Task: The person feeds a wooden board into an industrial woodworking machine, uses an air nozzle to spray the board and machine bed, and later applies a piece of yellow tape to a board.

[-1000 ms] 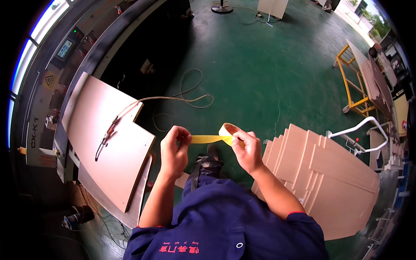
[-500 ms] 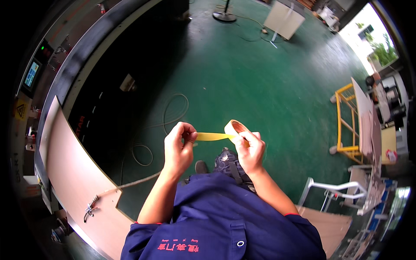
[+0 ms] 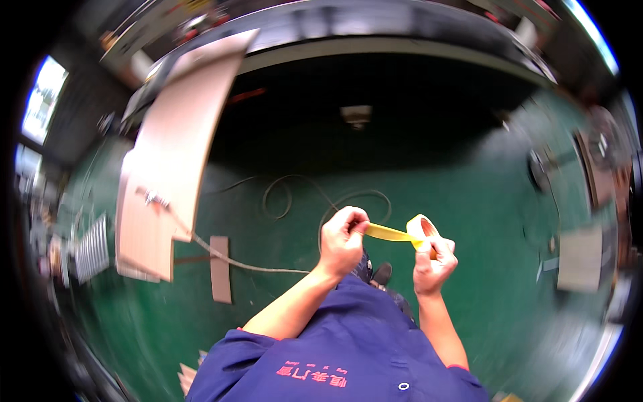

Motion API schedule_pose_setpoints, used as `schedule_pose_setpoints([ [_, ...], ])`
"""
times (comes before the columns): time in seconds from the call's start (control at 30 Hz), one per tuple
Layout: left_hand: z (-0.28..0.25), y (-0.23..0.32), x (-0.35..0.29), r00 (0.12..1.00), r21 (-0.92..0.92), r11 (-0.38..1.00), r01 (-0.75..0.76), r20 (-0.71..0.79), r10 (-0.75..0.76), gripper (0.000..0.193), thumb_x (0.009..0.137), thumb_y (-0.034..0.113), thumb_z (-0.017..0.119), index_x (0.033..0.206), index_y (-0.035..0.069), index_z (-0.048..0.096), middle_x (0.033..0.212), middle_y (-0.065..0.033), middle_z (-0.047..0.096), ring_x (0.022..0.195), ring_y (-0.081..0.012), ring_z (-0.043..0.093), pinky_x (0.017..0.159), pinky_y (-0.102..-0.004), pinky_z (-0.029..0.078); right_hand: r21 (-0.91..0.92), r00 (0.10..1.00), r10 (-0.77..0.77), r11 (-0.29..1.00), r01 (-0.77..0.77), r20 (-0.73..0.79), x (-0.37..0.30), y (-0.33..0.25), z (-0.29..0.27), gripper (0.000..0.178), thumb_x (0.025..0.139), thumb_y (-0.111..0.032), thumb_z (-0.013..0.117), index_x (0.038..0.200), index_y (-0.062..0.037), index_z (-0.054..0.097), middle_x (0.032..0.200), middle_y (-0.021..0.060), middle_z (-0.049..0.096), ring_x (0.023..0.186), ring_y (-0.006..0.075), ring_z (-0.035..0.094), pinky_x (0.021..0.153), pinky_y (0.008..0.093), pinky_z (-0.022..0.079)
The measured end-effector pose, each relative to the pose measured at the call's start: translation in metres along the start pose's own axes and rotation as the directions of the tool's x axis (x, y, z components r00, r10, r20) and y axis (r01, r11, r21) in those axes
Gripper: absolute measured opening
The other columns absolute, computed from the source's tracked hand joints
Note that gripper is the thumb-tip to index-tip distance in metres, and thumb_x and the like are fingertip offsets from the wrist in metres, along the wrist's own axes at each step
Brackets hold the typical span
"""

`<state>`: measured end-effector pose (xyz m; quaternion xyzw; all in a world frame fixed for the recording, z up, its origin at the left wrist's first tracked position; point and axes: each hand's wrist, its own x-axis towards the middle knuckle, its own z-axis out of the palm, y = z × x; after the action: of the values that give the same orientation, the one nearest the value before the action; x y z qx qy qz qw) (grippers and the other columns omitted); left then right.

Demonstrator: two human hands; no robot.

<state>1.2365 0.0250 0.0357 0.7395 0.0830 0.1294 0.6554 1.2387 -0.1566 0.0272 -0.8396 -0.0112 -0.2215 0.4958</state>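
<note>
My left hand (image 3: 343, 242) pinches the free end of a yellow strip of tape (image 3: 388, 232) between thumb and fingers. A short length of it stretches across to the roll of masking tape (image 3: 419, 226), which my right hand (image 3: 434, 262) grips at its lower side. The roll stands tilted, with its brownish inner core partly showing. Both hands are held up in front of my body, above the green floor.
To the left lies a long wood-toned panel (image 3: 175, 144), with an air gun (image 3: 157, 199) and its hose (image 3: 248, 266) on it. A dark machine bed (image 3: 375, 45) spans the far side. A narrow board (image 3: 220, 268) is near the panel. A pale box (image 3: 580, 260) stands at right.
My view has swung to the left, so the panel and machine now sit farther right and ahead. Both hands keep the tape stretched between them.
</note>
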Motion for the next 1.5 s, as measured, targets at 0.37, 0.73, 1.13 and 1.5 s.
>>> schedule_pose_setpoints([
  [0.37, 0.003, -0.053, 0.128, 0.787, -0.062, 0.993, 0.101, -0.605, -0.118, 0.006, 0.082, -0.006, 0.057, 0.082, 0.000, 0.057, 0.072, -0.0052, 0.056, 0.066, -0.0113, 0.055, 0.063, -0.0246, 0.045, 0.181, 0.900, -0.222, 0.970, 0.164, 0.375, 0.164, 0.019, 0.151, 0.008, 0.075, -0.008, 0.063, 0.071, -0.0005, 0.062, 0.064, 0.0082, 0.056, 0.067, 0.0198, 0.050, 0.063, 0.0305, 0.044],
  [0.73, -0.055, -0.060, 0.311, 0.603, -0.049, 0.998, 0.037, -0.796, -0.061, 0.007, 0.086, -0.003, 0.059, 0.081, 0.001, 0.056, 0.070, -0.0008, 0.054, 0.066, -0.0087, 0.050, 0.062, -0.0224, 0.043, 0.284, 0.828, -0.278, 0.947, 0.151, 0.488, 0.306, -0.028, 0.321, 0.007, 0.071, -0.008, 0.066, 0.069, -0.0026, 0.063, 0.064, 0.0094, 0.060, 0.067, 0.0238, 0.052, 0.063, 0.0336, 0.045],
  [1.13, -0.173, -0.100, 0.454, 0.354, 0.065, 0.954, 0.294, -0.934, -0.045, 0.014, 0.088, -0.001, 0.055, 0.100, -0.004, 0.060, 0.090, -0.0108, 0.067, 0.085, -0.0166, 0.064, 0.077, -0.0296, 0.049, 0.344, 0.771, -0.278, 0.935, 0.082, 0.573, 0.528, -0.035, 0.539, 0.018, 0.085, -0.016, 0.056, 0.075, -0.0016, 0.060, 0.067, 0.0143, 0.060, 0.066, 0.0279, 0.052, 0.064, 0.0380, 0.044],
  [1.5, -0.252, -0.002, 0.562, 0.594, 0.566, 0.542, 0.621, -0.791, 0.147, 0.004, 0.084, 0.004, 0.057, 0.083, 0.005, 0.053, 0.080, -0.0119, 0.060, 0.072, -0.0364, 0.059, 0.062, -0.0422, 0.046, 0.329, 0.348, -0.735, 0.605, 0.725, 0.582, 0.555, -0.020, 0.729, 0.015, 0.089, -0.018, 0.054, 0.087, -0.0049, 0.062, 0.088, 0.0113, 0.066, 0.089, 0.0304, 0.059, 0.080, 0.0434, 0.042],
])
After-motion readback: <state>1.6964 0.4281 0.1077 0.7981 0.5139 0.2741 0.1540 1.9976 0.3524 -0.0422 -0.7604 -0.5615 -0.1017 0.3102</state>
